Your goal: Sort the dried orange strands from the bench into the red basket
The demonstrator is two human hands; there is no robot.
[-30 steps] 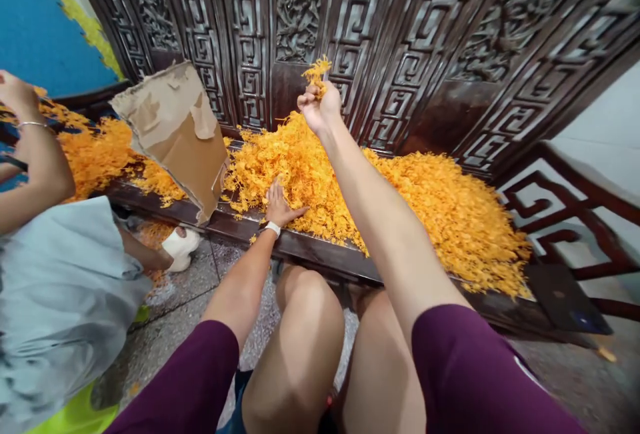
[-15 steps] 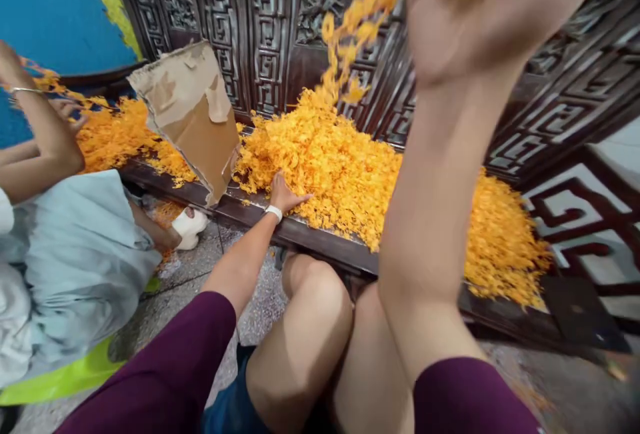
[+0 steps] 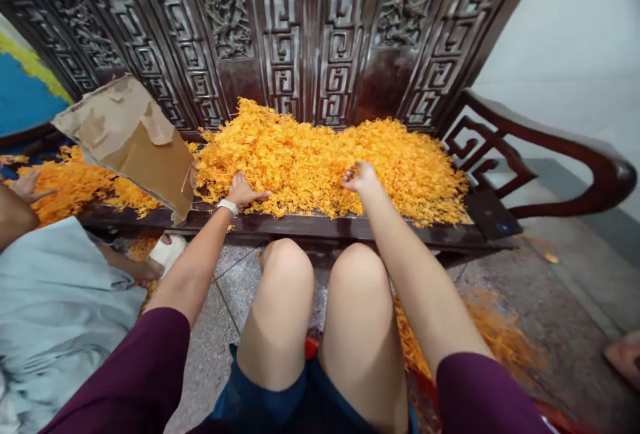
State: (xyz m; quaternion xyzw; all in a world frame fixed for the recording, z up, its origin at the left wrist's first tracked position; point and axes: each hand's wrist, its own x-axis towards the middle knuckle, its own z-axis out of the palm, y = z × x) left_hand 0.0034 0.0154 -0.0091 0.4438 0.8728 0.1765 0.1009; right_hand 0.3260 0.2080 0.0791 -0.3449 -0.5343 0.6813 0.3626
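Left of both hands, cardboard (image 3: 165, 164) leaned beside the orange pile (image 3: 300, 161). The left hand (image 3: 243, 192), open with thumb spread, touched the pile's near edge; the pile ran lengthwise left to right, beyond both hands. The right hand (image 3: 361, 177), nearer its middle, had curled fingers, their grip impossible to tell.

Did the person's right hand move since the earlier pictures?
Yes. The right hand came down and rightward, from in front of the carved bench back to the orange pile.
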